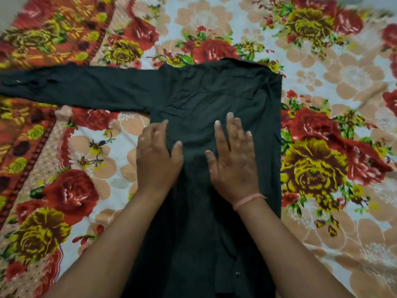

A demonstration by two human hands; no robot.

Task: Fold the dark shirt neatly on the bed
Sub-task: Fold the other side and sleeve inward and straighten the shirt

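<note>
Leftmost, a red-and-orange patterned border [43,29] of the bedding runs beyond the tip of the dark shirt's [214,87] sleeve. That long sleeve [75,87] lies stretched out flat and straight to the left of the shirt's body, its cuff end reaching the picture's edge. The shirt itself is spread on the floral bedsheet [322,82], collar end away from the person and hem toward them, running down out of view between the forearms.

Next, the left hand [159,160] rests palm-down across the shirt's left edge, just below where the sleeve joins. Its fingers are a little bent, its thumb spread onto the cloth, and it presses rather than grips.

On the middle of the shirt's body, just beside the left hand but apart from it, the right hand [234,160] lies flat, fingers straight and fanned apart, pointing toward the collar. A pink thread bracelet [249,201] circles its wrist.

Further right, the shirt's right edge forms one straight line, with rose-printed sheet beyond it.
</note>
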